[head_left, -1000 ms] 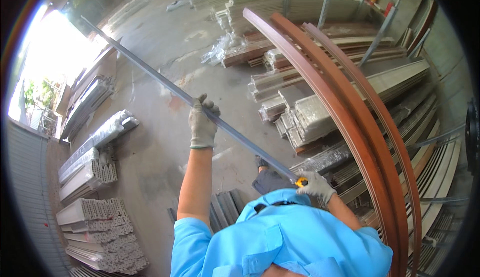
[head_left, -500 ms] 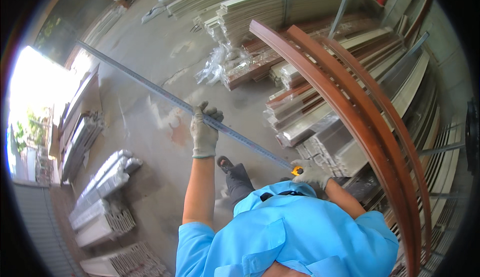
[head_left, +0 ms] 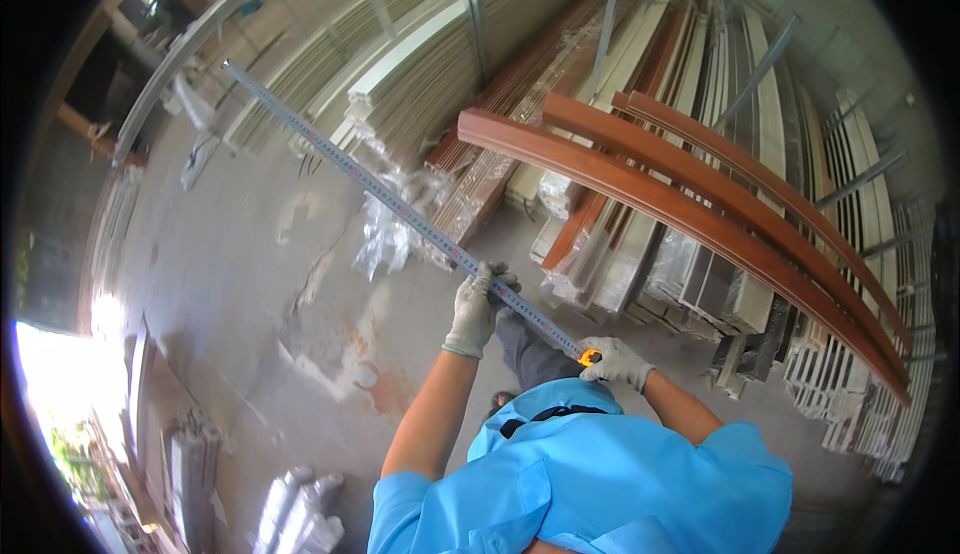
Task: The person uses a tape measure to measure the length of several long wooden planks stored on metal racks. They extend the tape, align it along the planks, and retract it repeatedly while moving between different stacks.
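A tape measure's yellow and black case sits in my right hand, whose gloved fingers are closed round it, close to my waist. From the case a long silvery blade runs out to the upper left, its far end up in the air. My left hand, in a pale glove, is closed on the blade a short way ahead of the case. Part of its fingers is hidden behind the blade.
Reddish-brown profiles stick out on the right at about the height of my hands. Beyond them, stacked white and brown profiles lie between metal posts. Plastic wrap hangs at one stack's end. Wrapped bundles lie at lower left.
My view has turned, and the stacks show further left. My left hand has come closer to the right hand along the blade. The right hand keeps hold of the case.
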A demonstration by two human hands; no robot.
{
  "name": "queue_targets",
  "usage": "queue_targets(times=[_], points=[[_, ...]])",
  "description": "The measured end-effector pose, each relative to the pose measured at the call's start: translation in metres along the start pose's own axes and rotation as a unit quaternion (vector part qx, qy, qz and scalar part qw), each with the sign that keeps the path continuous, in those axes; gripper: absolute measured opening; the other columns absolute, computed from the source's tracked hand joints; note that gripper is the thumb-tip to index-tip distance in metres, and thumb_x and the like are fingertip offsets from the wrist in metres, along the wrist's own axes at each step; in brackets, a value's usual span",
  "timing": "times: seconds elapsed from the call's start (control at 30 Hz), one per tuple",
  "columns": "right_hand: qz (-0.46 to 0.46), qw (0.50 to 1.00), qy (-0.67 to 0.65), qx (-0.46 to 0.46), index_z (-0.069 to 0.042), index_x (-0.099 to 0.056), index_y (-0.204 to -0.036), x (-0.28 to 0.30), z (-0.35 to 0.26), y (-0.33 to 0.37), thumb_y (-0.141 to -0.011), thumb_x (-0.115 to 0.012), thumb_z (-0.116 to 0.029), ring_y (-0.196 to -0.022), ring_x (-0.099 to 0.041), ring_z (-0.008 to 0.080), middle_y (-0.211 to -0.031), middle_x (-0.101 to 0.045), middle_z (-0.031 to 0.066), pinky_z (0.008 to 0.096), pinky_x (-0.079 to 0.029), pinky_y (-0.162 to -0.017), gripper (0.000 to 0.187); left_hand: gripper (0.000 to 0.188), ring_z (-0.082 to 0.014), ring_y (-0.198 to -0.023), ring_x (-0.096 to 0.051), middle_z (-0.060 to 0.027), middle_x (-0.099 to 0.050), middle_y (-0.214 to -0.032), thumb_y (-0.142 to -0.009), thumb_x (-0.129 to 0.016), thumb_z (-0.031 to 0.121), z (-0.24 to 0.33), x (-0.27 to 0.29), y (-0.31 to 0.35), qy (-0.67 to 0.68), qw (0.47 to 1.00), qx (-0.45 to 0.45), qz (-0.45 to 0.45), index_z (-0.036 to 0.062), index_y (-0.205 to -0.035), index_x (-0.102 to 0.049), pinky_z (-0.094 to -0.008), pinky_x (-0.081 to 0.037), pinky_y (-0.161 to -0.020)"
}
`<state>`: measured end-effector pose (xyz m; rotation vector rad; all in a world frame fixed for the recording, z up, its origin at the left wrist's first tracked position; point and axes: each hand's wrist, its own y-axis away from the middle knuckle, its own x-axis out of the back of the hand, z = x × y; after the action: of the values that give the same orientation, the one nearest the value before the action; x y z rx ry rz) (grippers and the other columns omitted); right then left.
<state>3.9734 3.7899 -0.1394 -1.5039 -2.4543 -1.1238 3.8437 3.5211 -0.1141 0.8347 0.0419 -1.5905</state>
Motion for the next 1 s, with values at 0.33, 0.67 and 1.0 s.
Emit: queue_targets(times=[0.33, 0.67, 1.0], points=[[0.05, 0.994, -0.07, -0.068, -0.007, -0.065, -0.12, 0.012, -0.043, -0.144, -0.059, -0.083, -0.025, -0.103, -0.065, 0.0248, -0.111, -0.069, 0.0119, 0.0326, -0.049, -0.091, 0.066, 0.036, -0.0187, -0.085, -0.065, -0.0065, -0.066, -0.092, -0.099, -0.055, 0.039, 0.118, 0.042, -0.182, -0.137, 0.988, 0.073, -0.013, 0.0048, -0.107, -0.062, -0.0356, -0.055, -0.077], [0.147, 0.945, -0.24, -0.164, -0.005, -0.066, -0.116, 0.001, -0.142, -0.233, -0.06, -0.083, -0.022, -0.094, -0.065, 0.0204, -0.101, -0.07, 0.0086, 0.0315, -0.05, -0.088, 0.061, 0.039, -0.0211, -0.085, -0.065, -0.0089, -0.064, -0.091, -0.097, -0.058, 0.04, 0.179, 0.053, -0.327, -0.198, 0.958, 0.131, -0.16, 0.0022, -0.104, -0.063, -0.0384, -0.057, -0.078], [0.218, 0.85, -0.427, -0.218, -0.005, -0.066, -0.107, -0.075, -0.263, -0.349, -0.067, -0.08, -0.013, -0.092, -0.062, 0.0166, -0.095, -0.067, 0.0059, 0.0291, -0.048, -0.085, 0.043, 0.042, -0.016, -0.077, -0.065, -0.0058, -0.066, -0.093, -0.098, -0.054, 0.044, 0.219, 0.119, -0.449, -0.359, 0.875, 0.163, -0.28, 0.0034, -0.104, -0.064, -0.0308, -0.052, -0.072]])
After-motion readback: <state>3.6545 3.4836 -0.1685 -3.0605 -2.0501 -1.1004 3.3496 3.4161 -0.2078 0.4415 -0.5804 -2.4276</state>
